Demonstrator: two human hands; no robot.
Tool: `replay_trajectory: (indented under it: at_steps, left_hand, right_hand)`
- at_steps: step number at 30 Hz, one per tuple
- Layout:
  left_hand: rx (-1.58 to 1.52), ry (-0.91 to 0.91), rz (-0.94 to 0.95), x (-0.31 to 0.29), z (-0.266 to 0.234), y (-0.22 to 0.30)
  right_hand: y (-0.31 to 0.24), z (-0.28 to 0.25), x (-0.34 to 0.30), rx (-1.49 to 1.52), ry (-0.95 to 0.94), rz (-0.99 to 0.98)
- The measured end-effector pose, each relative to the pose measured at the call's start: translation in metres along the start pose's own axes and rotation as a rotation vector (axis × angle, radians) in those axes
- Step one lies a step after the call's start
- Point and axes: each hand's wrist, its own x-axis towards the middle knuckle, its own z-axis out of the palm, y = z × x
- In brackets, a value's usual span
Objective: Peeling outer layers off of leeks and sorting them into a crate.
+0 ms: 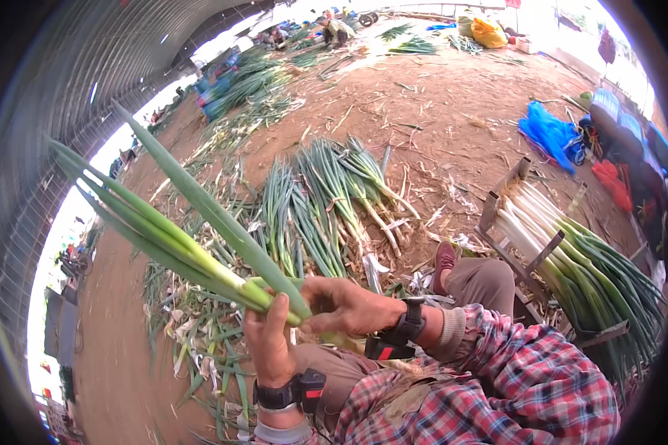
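Green onion [206, 261] sits clamped in your left hand [269, 348], lower centre of the frame; your right hand [352, 305], just right of it, pinches the lower end of a broad leaf [208, 206]. Outward from both hands, the onion's long axis points upper left.

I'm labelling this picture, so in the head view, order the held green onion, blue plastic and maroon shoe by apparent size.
Largest to smallest:
1. Held green onion, helped by nearness
2. Blue plastic
3. Maroon shoe

Dirt floor [119, 356], green onion pile [323, 196], scattered leaves [200, 345]
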Motion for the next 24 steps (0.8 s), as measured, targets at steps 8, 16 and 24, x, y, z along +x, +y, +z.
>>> replay_trajectory:
  at_steps: [8, 16, 24]
  left_hand:
    - [0.27, 0.018, 0.022, 0.015, -0.001, -0.025]
    - [0.177, 0.205, 0.018, 0.019, -0.035, -0.011]
    - [0.221, 0.14, -0.018, 0.008, -0.034, -0.008]
  right_hand:
    - [-0.016, -0.006, -0.008, -0.021, 0.018, 0.089]
    - [0.047, -0.083, -0.105, -0.679, 0.142, 0.478]
    - [0.048, -0.047, -0.068, -0.76, 0.182, 0.048]
